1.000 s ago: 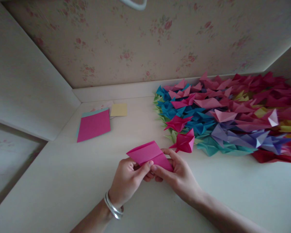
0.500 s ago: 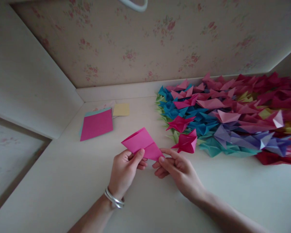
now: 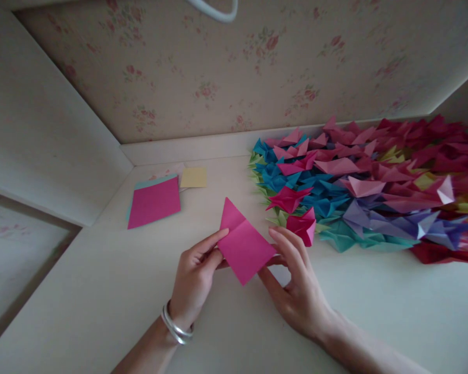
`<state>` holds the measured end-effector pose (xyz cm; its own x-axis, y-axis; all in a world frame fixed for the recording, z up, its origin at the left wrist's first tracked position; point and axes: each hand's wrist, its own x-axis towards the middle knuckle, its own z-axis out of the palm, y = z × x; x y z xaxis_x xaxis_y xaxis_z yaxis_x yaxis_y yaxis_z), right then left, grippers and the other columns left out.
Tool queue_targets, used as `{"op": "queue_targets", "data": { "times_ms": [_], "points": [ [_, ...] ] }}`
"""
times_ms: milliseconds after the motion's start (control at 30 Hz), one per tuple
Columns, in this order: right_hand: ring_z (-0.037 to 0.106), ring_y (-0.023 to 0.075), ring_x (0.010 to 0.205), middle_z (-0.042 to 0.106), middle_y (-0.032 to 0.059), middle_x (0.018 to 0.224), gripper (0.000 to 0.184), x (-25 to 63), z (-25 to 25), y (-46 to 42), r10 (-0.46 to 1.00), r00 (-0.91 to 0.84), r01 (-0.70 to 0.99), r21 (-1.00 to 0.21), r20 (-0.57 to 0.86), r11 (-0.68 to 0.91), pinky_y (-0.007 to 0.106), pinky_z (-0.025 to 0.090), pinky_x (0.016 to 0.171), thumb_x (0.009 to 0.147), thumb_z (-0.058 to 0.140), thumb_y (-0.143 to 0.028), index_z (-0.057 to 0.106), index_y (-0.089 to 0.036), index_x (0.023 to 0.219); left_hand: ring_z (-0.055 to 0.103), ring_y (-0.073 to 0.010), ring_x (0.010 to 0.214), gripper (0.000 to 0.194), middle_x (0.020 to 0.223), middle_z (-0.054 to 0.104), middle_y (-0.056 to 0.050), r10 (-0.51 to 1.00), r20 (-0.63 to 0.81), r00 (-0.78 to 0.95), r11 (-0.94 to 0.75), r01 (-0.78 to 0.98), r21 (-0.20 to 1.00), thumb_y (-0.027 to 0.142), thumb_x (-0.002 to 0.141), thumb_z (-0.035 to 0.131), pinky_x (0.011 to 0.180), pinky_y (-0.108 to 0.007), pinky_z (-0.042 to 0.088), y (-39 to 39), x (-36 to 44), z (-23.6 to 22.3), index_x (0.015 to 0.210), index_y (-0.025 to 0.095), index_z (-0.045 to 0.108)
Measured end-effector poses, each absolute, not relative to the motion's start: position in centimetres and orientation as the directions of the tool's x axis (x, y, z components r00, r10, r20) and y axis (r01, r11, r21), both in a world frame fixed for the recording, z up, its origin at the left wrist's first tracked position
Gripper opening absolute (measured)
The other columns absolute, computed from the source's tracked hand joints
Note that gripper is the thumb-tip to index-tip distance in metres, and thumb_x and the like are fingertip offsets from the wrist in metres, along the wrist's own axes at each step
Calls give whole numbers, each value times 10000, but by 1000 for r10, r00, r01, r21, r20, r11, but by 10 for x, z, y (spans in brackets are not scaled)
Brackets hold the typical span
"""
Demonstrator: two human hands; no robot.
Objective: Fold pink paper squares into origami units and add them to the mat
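Note:
A folded pink sheet of origami paper [image 3: 245, 246] is held over the white tabletop, its outline a diamond with a crease across the upper part. My left hand [image 3: 197, 275] pinches its left corner, and a silver bangle circles that wrist. At the right corner, my right hand [image 3: 296, 285] grips the paper between thumb and fingers; the index finger is lifted off the sheet. Parts of the fingers are hidden behind the paper. Just beyond the right hand lies a crimson folded paper piece [image 3: 304, 226].
Many folded paper pieces in pink, blue, purple and green [image 3: 339, 166] cover the desk's right side. Back left lie flat magenta paper [image 3: 155, 202] over light blue sheets, and a small yellow square [image 3: 194, 177]. A floral wall [image 3: 218, 67] and a white side panel [image 3: 54, 114] bound the desk.
The pink paper has turned, so one corner points up and another down toward me. My left fingers have shifted to its left corner, and my right index finger has lifted.

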<state>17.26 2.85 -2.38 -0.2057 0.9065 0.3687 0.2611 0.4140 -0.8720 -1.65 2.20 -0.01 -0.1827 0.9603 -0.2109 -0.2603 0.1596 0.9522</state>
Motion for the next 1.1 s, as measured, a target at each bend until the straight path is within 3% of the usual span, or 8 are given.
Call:
{"op": "queue_targets", "data": {
  "times_ms": [67,167,300,400,533,667,800,1100],
  "points": [
    [501,306,1277,356,141,1451,589,173,-26,26,821,-292,350,-744,491,569,407,593,873,894,581,-92,432,-316,1418,735,-182,843,379,964,806,-30,966,-220,-136,174,-287,942,160,807,675,799,-278,598,20,-16,-1,1176,213,740],
    [485,327,1300,364,143,1453,432,175,-27,26,762,-403,417,-639,507,646,405,571,919,888,592,-79,598,-272,1275,725,-171,830,387,924,805,-28,975,-204,-82,167,-327,930,140,812,639,808,-261,588,18,-15,-2,1178,212,742],
    [550,309,1219,452,154,1381,290,177,-26,31,763,-407,409,-646,503,644,390,574,889,896,629,-140,675,-235,1166,724,-186,809,287,901,804,-50,977,-181,-114,134,-329,935,216,844,650,746,-264,604,17,-14,-1,1100,199,778],
    [595,282,1146,539,139,1273,206,176,-22,33,783,-371,353,-704,499,616,382,574,872,910,633,-178,707,-234,1094,724,-167,738,191,839,801,-41,965,-176,-196,147,-154,977,250,828,719,680,-222,601,18,-14,2,986,186,803],
    [624,263,1077,598,115,1199,111,173,-16,34,867,-269,297,-820,419,489,388,547,883,925,625,-216,734,-233,911,723,-153,641,157,795,790,-28,970,-142,-195,148,18,989,242,821,731,627,-210,600,16,-12,8,941,171,802],
    [582,272,1167,614,97,1250,175,173,-12,38,970,-138,230,-946,200,228,386,485,948,936,618,-316,741,-237,839,749,-181,704,241,908,798,-58,986,-141,-91,146,43,988,305,851,706,650,-234,611,13,-10,12,1036,170,782],
    [657,221,902,718,66,956,229,173,-10,43,991,-133,80,-997,11,22,312,508,778,918,634,-385,718,-217,787,754,-191,710,244,856,804,-67,994,-81,-76,93,172,981,318,833,734,623,-220,601,12,-9,12,1030,184,788],
    [564,164,672,659,21,725,254,169,-9,37,989,-119,-10,-996,-90,-92,265,446,600,873,676,-415,671,-193,751,776,-206,688,206,868,818,-59,987,-90,-135,116,196,974,312,820,753,623,-236,629,15,-9,9,984,199,806]
  ]
}}
